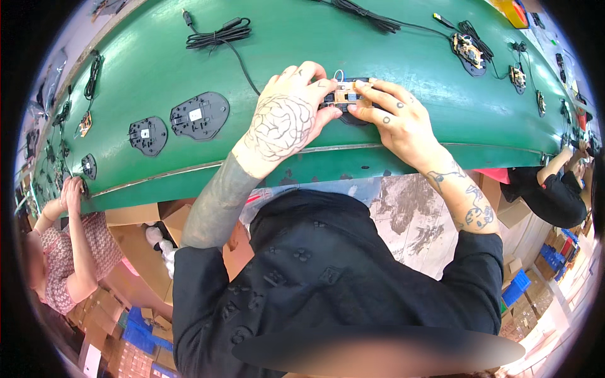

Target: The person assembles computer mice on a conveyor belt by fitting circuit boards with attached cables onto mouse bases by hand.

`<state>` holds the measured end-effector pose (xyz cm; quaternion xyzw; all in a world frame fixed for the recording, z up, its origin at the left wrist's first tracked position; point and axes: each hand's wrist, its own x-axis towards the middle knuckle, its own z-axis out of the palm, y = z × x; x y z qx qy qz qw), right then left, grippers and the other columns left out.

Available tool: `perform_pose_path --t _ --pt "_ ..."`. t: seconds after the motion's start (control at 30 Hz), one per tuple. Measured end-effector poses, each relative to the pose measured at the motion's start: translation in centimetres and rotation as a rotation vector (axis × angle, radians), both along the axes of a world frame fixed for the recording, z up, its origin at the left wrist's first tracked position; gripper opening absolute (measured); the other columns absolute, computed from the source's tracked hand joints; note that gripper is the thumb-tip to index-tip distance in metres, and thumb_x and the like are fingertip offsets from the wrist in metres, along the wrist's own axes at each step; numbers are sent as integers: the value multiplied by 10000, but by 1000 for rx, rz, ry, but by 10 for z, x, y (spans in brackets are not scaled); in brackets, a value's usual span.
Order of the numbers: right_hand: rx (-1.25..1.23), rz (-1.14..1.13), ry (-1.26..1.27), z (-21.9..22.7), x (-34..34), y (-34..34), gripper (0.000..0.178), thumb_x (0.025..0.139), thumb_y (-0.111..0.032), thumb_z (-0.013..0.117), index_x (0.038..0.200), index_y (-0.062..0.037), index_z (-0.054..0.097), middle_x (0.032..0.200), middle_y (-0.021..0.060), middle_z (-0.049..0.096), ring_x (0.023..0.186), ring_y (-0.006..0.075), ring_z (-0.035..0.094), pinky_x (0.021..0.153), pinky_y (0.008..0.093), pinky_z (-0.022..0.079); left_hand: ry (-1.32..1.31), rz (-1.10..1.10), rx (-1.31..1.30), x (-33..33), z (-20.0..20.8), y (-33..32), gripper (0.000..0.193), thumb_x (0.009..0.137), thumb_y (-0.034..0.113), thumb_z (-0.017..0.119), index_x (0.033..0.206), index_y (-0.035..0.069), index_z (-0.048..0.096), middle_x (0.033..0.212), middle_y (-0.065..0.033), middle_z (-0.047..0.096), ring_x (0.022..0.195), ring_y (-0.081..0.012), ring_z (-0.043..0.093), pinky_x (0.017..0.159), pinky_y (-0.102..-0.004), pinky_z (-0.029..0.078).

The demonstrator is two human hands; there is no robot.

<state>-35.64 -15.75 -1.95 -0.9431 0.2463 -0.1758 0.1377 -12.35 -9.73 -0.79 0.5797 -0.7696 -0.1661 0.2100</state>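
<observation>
A tan computer mouse circuit board (346, 97) with small dark parts sits over a black mouse base (354, 118) near the front edge of the green bench. My left hand (283, 113) pinches the board's left side between thumb and fingers. On its right side, the fingers of my right hand (397, 116) press and grip. A thin pale wire loop (339, 74) rises at the far side of the board. Most of the base is covered by the board and my fingers. A bundled black cable (220, 39) runs toward my left hand, where its end is hidden.
Two black mouse bases (200, 116) (148, 135) lie to my left. Farther right, another base with a board (469, 51) has its cable (365, 11) attached. One co-worker's hands (72, 192) are at the bench's left; another person (554, 189) works at the right.
</observation>
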Motion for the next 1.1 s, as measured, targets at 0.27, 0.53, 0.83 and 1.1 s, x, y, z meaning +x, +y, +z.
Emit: perform_pose_path --t 0.27,0.53,0.83,1.1 --pt "475 -104 -92 14 0 -21 255 811 -76 718 1057 -141 726 1178 48 688 1072 250 662 911 377 544 2 23 12 2 -3 0 384 782 339 784 1094 131 702 1092 -32 592 974 -233 601 846 -373 501" --pt "226 -150 149 26 23 -24 125 816 -170 706 905 -82 713 1126 59 665 979 277 668 869 381 539 6 41 -35 4 -4 0 383 780 348 783 1090 134 709 1098 -24 597 975 -226 603 846 -373 507" --pt "340 -154 19 15 16 -24 130 825 -190 732 916 -98 718 1120 52 671 1020 269 656 900 382 522 17 20 -55 5 -8 2 394 794 358 775 1105 128 703 1112 -31 596 966 -234 599 836 -380 503" --pt "270 -110 70 20 18 -29 127 840 -186 726 924 -92 718 1119 52 672 1000 277 655 888 384 524 50 10 -95 6 -14 2 419 819 377 754 1146 123 691 1120 -38 597 998 -236 588 861 -377 480"
